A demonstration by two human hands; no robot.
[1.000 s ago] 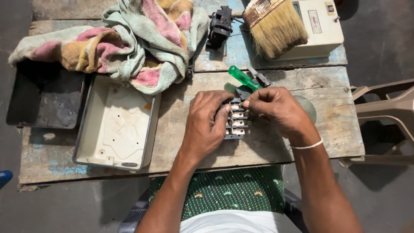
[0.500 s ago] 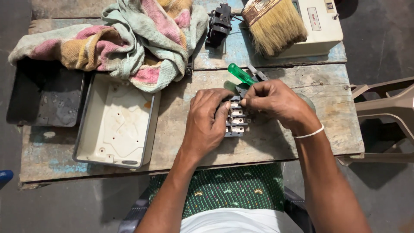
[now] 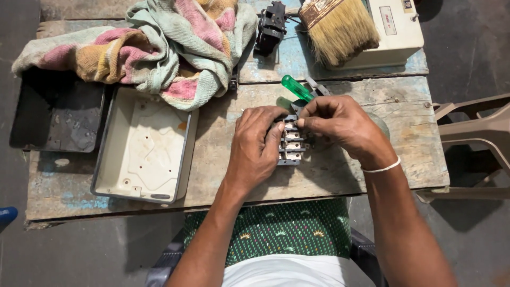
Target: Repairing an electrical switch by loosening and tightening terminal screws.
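Looking down through the head camera, I see my left hand [image 3: 256, 151] and right hand [image 3: 340, 123] close together, both gripping a small grey switch block [image 3: 291, 143] at the middle of the worn wooden table [image 3: 372, 170]. Just beyond my fingers lies a green-handled screwdriver [image 3: 296, 87]. Off left sits an open white box [image 3: 141, 146], with a striped towel [image 3: 154, 48] behind it and a brush [image 3: 340, 32] farther back.

Bare wood rt of hands; tray [image 3: 143, 151] & screwdriver [image 3: 296, 87] block left/top.

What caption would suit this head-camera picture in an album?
Both hands, left hand and right hand, grip a small terminal block on a worn wooden table.
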